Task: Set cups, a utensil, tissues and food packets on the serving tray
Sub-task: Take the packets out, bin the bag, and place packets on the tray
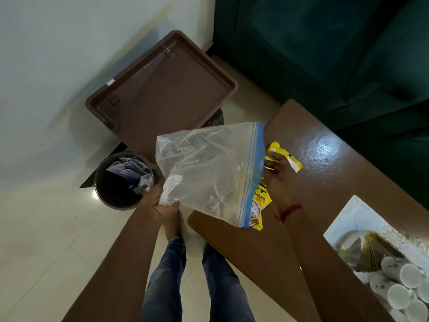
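The left hand (160, 203) is pinching the bottom corner of a clear zip bag (209, 168), its grip closed tight on the crumpled plastic and holding the bag up over the near-left edge of the brown worktop (325, 163). The right hand (278, 180) is reaching in at the bag's blue zip mouth, its grip closed around yellow food packets (284, 156); one packet is sticking out past the fingers toward the far right, and more are showing at the lower end of the mouth, just over the worktop. A red thread (287, 211) is sitting around the right wrist. Beyond the bag, to the far left, a brown serving tray (162, 89) is lying tilted against the white wall, above a dark waste bin (120, 180) standing on the tiled floor. At the near right of the worktop, a white tray (362, 214) is carrying a cluster of white cups (401, 291) beside a dark ridged object that is too unclear to name.
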